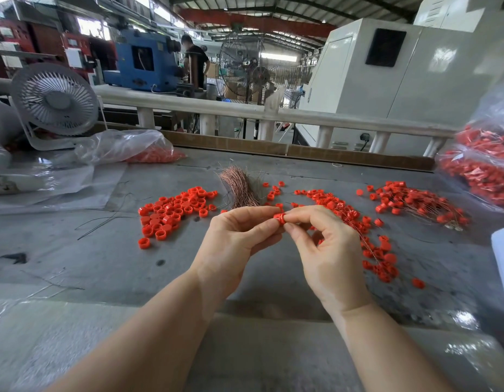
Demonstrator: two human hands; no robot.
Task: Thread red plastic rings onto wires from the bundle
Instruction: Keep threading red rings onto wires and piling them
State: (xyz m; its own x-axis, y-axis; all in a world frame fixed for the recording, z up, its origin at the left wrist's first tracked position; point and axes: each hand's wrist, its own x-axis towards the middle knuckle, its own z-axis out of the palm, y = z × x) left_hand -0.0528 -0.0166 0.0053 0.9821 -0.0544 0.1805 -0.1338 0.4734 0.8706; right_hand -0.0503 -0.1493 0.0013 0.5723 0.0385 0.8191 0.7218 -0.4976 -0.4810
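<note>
My left hand [239, 233] and my right hand [327, 250] meet above the middle of the table, both pinching one red plastic ring [279, 217] between fingertips. A thin wire trails down past my right hand; I cannot tell which fingers hold it. Behind the hands lies the copper wire bundle [240, 188]. A heap of loose red rings [174, 212] lies to the left. Rings strung on wires [414, 202] spread to the right and down beside my right hand.
A grey table [103, 264] carries a clear bag of red rings [137, 151] at back left, a white desk fan [55, 100], and a full bag of wired rings [485, 165] at right. A white roll [503, 258] sits at the right edge. Stray dark wires [103, 222] lie left.
</note>
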